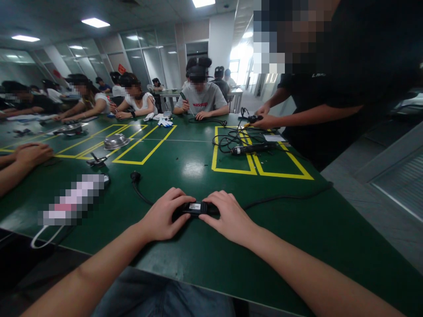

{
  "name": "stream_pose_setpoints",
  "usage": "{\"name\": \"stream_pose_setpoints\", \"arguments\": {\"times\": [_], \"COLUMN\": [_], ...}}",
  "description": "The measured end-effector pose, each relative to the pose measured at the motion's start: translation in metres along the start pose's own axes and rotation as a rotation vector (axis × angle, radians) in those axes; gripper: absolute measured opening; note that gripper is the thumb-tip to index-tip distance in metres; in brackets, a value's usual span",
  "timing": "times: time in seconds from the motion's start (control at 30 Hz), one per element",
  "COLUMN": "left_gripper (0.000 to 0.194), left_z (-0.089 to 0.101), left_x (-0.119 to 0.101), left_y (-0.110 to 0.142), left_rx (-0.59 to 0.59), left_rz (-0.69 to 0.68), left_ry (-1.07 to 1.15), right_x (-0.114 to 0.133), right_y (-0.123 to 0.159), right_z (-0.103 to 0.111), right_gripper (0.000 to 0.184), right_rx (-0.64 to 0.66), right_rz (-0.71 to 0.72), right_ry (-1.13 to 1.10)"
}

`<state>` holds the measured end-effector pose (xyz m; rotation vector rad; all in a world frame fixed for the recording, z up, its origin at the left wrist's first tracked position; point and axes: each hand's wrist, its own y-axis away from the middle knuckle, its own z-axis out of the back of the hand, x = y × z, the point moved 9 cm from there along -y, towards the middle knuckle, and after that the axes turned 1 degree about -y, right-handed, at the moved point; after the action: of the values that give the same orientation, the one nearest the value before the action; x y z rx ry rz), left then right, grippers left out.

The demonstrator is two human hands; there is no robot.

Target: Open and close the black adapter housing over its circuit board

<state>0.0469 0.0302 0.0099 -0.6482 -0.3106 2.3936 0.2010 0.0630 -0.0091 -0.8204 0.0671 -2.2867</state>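
A small black power adapter (pixel 194 208) with a white label lies on the green table (pixel 185 167) close to the near edge. My left hand (pixel 163 215) curls round its left end and my right hand (pixel 229 216) covers its right end, fingers closed on it. One black cable (pixel 284 197) runs from the adapter to the right across the table. Another cable with a black plug (pixel 135 177) lies to the left behind my left hand.
A person in black stands at the right, hands on a black tool (pixel 254 118) above a tangle of cables (pixel 231 141) inside yellow floor-tape boxes. A metal bowl (pixel 115 141) sits mid-left. Several seated people work at the far side. Another person's fist (pixel 31 154) rests at left.
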Motion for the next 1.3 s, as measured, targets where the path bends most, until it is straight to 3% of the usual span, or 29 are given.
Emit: {"name": "stream_pose_setpoints", "arguments": {"times": [0.43,0.83,1.07,1.2,1.3], "left_gripper": [0.035,0.032,0.033,0.035,0.033], "left_z": [0.003,0.000,-0.001,-0.003,-0.005], "left_x": [-0.002,0.003,0.005,0.006,0.006], "left_y": [0.001,-0.001,0.001,0.002,0.002], "left_rx": [-0.024,0.032,0.028,0.017,0.027], "left_rz": [-0.028,0.028,0.032,0.029,0.023], "left_ry": [-0.020,0.008,0.019,0.022,0.039], "right_x": [0.004,0.008,0.011,0.043,0.083], "right_y": [0.001,0.000,0.002,0.014,0.046], "right_z": [0.000,0.002,0.000,0.029,0.069], "right_gripper": [0.025,0.025,0.026,0.041,0.058], "right_rx": [0.006,0.014,0.012,-0.150,-0.293], "right_rz": [0.019,0.016,0.070,0.197,0.361], "right_ry": [0.012,0.015,0.134,-0.010,-0.468]}}
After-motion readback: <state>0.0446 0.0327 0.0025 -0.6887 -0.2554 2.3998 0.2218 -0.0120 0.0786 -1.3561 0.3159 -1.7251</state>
